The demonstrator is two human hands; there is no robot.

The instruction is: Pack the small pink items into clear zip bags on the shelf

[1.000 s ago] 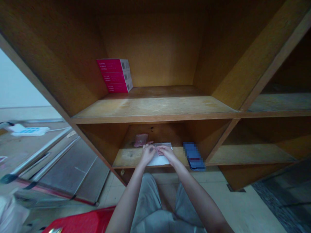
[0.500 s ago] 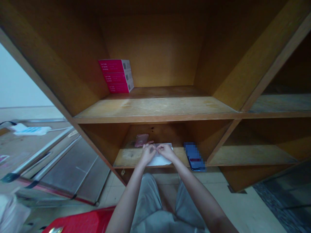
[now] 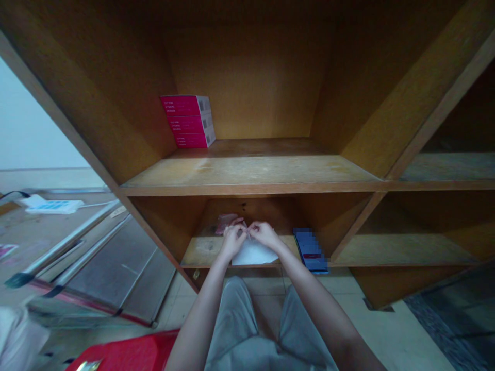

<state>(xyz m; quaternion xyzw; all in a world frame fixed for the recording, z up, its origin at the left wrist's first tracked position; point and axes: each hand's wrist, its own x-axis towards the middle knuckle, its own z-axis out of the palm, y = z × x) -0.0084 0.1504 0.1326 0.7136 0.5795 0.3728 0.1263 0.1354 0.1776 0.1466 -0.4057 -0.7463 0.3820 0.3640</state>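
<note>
Over the lower shelf, my left hand (image 3: 234, 239) and my right hand (image 3: 262, 234) come close together with bent, pinched fingers. Between the fingertips is something small, thin and pale, too small to make out. A white sheet (image 3: 253, 252) lies on the shelf right below both hands, reaching its front edge. Just behind my left hand sits a pinkish, clear-looking packet (image 3: 225, 222), partly hidden by the fingers. To the right of my right hand lies a blue phone-like slab (image 3: 309, 250), its picture blurred into blocks.
Three stacked pink boxes (image 3: 189, 122) stand on the upper shelf (image 3: 263, 167) at left. Upright wooden panels close in the lower compartment on both sides. A red case (image 3: 127, 350) is at my lower left, below a metal-edged table (image 3: 77, 257) with a white power strip (image 3: 54, 205).
Both hands have risen slightly and moved a little apart, still pinching. My left hand now covers more of the pinkish packet. The view has shifted slightly.
</note>
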